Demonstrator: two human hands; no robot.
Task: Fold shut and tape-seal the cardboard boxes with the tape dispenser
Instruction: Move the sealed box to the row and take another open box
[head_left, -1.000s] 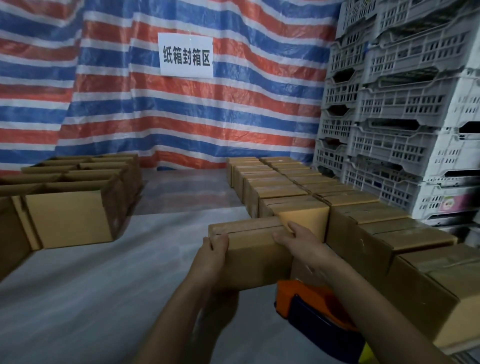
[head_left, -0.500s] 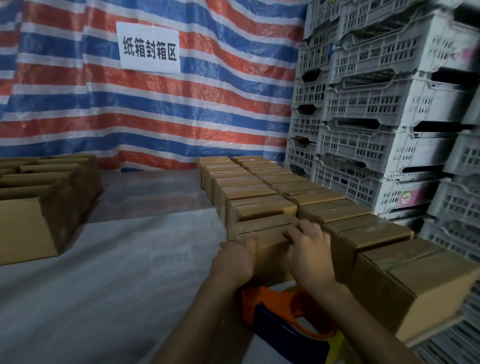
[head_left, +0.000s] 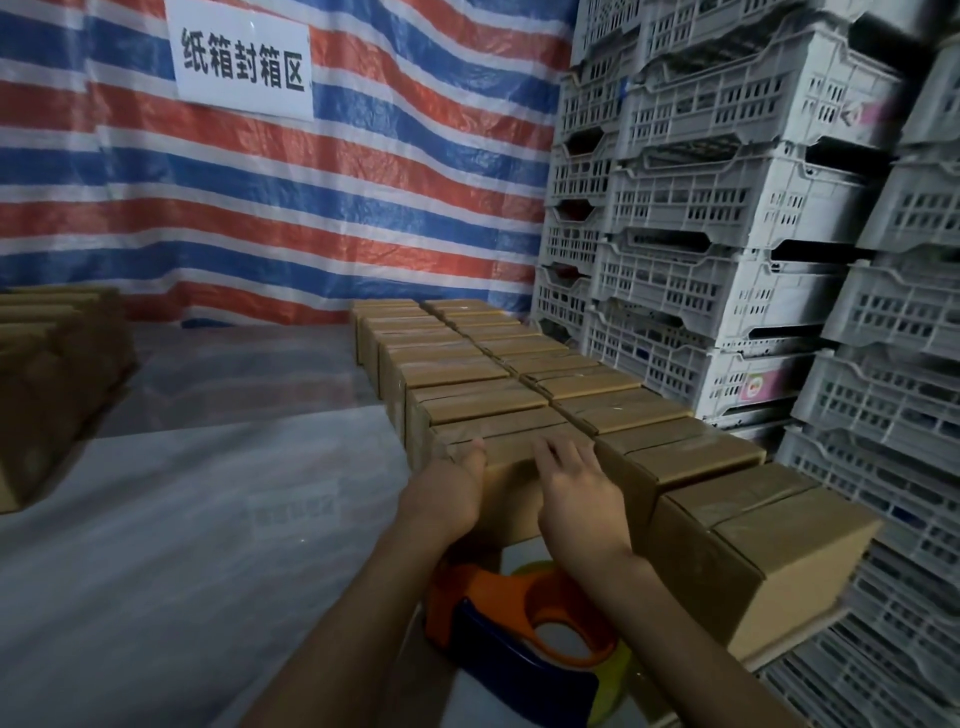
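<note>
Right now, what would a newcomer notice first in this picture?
At centre the left hand grips the nearest box, the right hand lies on its top. An orange tape dispenser sits below them. Behind, a double row of closed boxes runs to a striped tarp, with white crates stacked at right.

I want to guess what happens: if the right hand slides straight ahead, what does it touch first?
The right hand touches the nearest box; going on, it likely meets the next box behind, though depth is unclear.
</note>
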